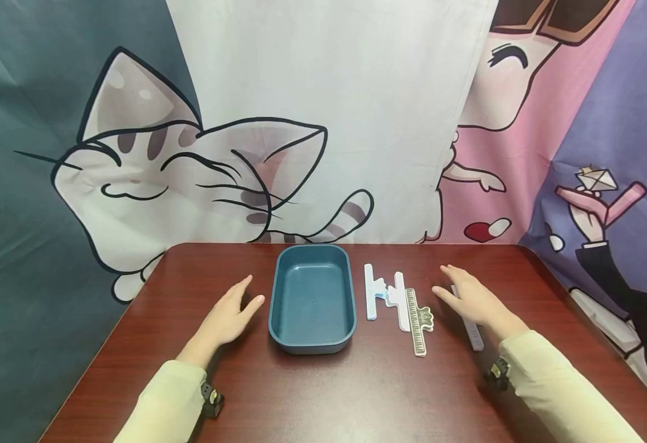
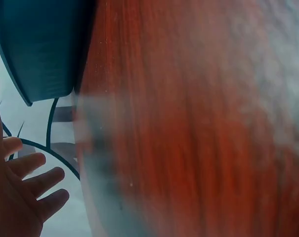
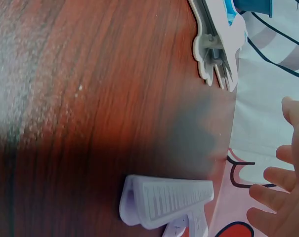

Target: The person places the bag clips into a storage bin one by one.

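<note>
A deep blue-green rectangular bin (image 1: 312, 301) stands on the table with nothing inside. My left hand (image 1: 224, 317) is raised beside it on the left, fingers extended and holding nothing. Right of the bin lie a blue-and-white bag clip (image 1: 370, 292), a white clip (image 1: 401, 301) and an olive clip with a ridged bar (image 1: 416, 323). Over a lavender clip (image 1: 474, 337) hovers my right hand (image 1: 475, 298), its fingers spread and not touching it. That hand partly hides the lavender clip in the head view; the right wrist view shows its ridged bar (image 3: 176, 197).
A reddish-brown wooden table (image 1: 323, 400) carries everything. Behind it hangs a cloth (image 1: 329, 74) printed with a cartoon cat and figures, close to the table's far edge. Dark wrist devices (image 1: 211, 400) sit at both sleeve cuffs.
</note>
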`<act>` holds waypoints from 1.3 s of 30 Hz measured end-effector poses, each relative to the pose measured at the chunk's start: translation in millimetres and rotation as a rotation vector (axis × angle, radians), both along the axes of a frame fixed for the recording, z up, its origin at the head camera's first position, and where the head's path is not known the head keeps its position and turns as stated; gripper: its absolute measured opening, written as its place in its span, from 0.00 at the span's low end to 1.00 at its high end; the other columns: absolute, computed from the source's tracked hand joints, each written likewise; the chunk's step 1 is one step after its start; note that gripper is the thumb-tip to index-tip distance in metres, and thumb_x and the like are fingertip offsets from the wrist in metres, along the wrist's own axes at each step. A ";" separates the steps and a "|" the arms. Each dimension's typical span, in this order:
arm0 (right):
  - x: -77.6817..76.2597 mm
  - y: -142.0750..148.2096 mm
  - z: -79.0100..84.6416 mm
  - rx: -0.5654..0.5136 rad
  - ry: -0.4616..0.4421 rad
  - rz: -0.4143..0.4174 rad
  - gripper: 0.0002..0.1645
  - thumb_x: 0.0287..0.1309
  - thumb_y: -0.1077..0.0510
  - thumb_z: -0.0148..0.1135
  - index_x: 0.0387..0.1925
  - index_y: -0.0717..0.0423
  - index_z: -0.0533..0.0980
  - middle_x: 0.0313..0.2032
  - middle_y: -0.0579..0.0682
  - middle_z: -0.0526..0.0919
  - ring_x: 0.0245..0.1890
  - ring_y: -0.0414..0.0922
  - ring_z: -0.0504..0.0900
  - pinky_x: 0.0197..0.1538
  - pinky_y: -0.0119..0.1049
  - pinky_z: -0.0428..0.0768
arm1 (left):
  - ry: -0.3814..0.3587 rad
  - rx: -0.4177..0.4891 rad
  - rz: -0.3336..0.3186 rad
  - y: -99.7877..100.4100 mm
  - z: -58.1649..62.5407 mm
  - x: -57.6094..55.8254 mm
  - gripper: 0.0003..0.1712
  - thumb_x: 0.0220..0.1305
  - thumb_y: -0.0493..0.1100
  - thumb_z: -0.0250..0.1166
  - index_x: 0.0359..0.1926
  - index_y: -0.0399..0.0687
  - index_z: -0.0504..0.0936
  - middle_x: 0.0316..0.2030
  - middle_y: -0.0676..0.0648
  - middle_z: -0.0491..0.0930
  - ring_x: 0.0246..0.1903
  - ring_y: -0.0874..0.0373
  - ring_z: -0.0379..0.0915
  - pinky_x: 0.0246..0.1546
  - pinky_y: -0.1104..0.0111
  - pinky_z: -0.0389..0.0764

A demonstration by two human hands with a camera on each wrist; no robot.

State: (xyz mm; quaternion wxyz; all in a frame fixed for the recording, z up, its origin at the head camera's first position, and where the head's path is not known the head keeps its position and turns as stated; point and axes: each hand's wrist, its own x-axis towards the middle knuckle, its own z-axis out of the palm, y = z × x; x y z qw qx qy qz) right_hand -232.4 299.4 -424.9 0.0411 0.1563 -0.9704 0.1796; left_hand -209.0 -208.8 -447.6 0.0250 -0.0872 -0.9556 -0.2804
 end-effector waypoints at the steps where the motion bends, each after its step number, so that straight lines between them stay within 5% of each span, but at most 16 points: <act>1: -0.4 -0.4 -0.9 0.002 0.005 0.002 0.42 0.63 0.43 0.54 0.65 0.71 0.60 0.64 0.72 0.62 0.65 0.67 0.60 0.66 0.62 0.58 | -0.002 0.004 0.001 0.5 -0.2 0.1 0.45 0.66 0.69 0.44 0.72 0.44 0.54 0.69 0.36 0.58 0.68 0.39 0.54 0.65 0.42 0.59; 12: -2.1 -5.1 -10.0 0.011 -0.016 0.002 0.40 0.63 0.44 0.55 0.65 0.70 0.60 0.62 0.70 0.66 0.64 0.66 0.63 0.65 0.62 0.61 | -0.033 0.055 0.035 6.6 -4.9 0.4 0.43 0.66 0.68 0.46 0.70 0.43 0.57 0.67 0.36 0.60 0.67 0.39 0.56 0.65 0.42 0.59; 21: -2.7 -11.0 -11.0 0.001 -0.007 0.016 0.39 0.62 0.46 0.56 0.64 0.70 0.62 0.60 0.70 0.69 0.61 0.65 0.67 0.63 0.61 0.65 | 0.030 0.105 0.032 11.2 -4.5 -0.8 0.39 0.67 0.64 0.48 0.67 0.41 0.64 0.63 0.35 0.67 0.63 0.40 0.63 0.63 0.45 0.65; 39: -4.1 -18.7 -12.8 0.007 0.006 0.036 0.37 0.62 0.47 0.57 0.62 0.70 0.65 0.58 0.68 0.72 0.59 0.63 0.70 0.62 0.59 0.67 | 0.043 0.214 0.032 22.3 -0.4 -3.0 0.34 0.67 0.59 0.54 0.63 0.39 0.67 0.54 0.38 0.77 0.51 0.45 0.74 0.53 0.51 0.75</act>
